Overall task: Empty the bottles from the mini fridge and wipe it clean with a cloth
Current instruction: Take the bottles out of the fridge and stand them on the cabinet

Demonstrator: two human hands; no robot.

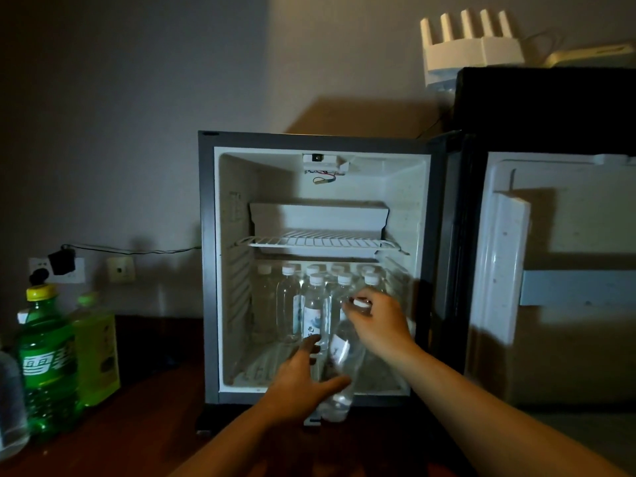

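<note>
The mini fridge [210,270] stands open on a dark wooden surface, its door [557,277] swung to the right. Several clear water bottles [288,304] with white caps stand on the fridge floor under a wire shelf [316,243]. One clear water bottle [344,370] is tilted, its base out past the fridge's front lip. My right hand [380,325] grips its neck by the white cap. My left hand [303,387] is wrapped around its lower body. No cloth is in view.
At the left stand a green soda bottle [46,366] with a yellow cap, a yellow-green bottle [98,349] behind it, and a clear bottle [10,404] at the frame's edge. Wall sockets with plugs [62,266] lie behind. A white router [471,43] sits up right.
</note>
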